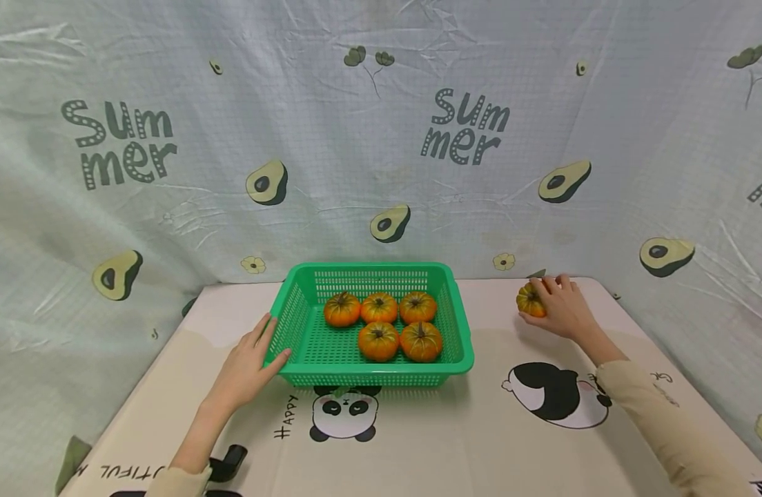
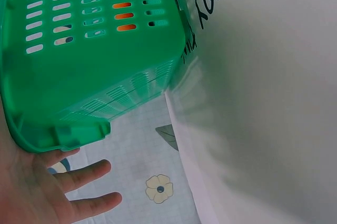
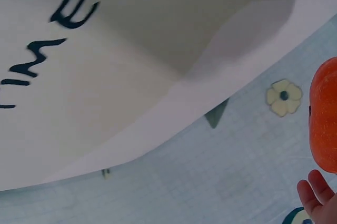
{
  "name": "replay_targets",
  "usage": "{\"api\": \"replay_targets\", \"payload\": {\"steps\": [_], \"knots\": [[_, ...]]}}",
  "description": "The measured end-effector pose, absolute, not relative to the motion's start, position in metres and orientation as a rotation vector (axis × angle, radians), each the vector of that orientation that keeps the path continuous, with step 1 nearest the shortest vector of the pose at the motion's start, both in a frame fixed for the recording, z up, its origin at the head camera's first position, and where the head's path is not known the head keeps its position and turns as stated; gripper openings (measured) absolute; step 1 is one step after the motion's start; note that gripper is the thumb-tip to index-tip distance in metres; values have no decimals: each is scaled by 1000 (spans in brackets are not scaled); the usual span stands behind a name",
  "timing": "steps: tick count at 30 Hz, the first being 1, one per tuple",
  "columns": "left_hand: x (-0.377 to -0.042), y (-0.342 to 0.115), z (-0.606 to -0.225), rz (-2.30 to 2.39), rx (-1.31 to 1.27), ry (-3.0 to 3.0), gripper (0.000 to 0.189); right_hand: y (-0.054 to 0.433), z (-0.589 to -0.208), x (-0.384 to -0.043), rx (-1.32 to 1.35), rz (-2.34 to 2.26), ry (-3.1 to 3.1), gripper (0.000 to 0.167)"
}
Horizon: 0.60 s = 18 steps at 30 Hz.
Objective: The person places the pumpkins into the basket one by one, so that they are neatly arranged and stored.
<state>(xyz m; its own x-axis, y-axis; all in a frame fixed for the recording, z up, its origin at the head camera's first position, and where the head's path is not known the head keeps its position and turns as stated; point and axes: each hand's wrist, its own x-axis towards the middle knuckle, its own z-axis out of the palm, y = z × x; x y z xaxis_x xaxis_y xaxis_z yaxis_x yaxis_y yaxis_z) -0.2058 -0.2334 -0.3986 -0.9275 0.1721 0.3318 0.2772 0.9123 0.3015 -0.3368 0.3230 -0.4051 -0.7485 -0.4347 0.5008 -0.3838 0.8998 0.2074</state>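
Observation:
A green plastic basket (image 1: 375, 369) holds several small orange pumpkins (image 1: 379, 341), grouped toward its middle and right. My left hand (image 1: 241, 369) rests against the basket's left rim, its thumb at the front left corner. In the left wrist view, fairly straight, spread fingers (image 2: 89, 175) reach past the green rim. Off to the basket's right, my right hand (image 1: 561, 308) grips another small pumpkin (image 1: 529, 301) between thumb and fingers. The right wrist view catches only part of that pumpkin (image 3: 325, 118), with fingertips (image 3: 310, 192) beside it at the edge.
The pale table cover (image 1: 468, 442) carries printed pandas and lettering. Behind and at both sides hangs a light cloth (image 1: 331, 124) with avocado and "summer" prints. A black shape (image 1: 230, 462) shows by the left wrist; whether it is printed I cannot tell.

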Motion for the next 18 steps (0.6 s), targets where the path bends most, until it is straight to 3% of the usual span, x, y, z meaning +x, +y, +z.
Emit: {"api": "replay_targets", "payload": {"steps": [18], "knots": [[-206, -234, -399, -501, -337, -2779, 68, 276, -385, -328, 794, -89, -2343, 65]]}}
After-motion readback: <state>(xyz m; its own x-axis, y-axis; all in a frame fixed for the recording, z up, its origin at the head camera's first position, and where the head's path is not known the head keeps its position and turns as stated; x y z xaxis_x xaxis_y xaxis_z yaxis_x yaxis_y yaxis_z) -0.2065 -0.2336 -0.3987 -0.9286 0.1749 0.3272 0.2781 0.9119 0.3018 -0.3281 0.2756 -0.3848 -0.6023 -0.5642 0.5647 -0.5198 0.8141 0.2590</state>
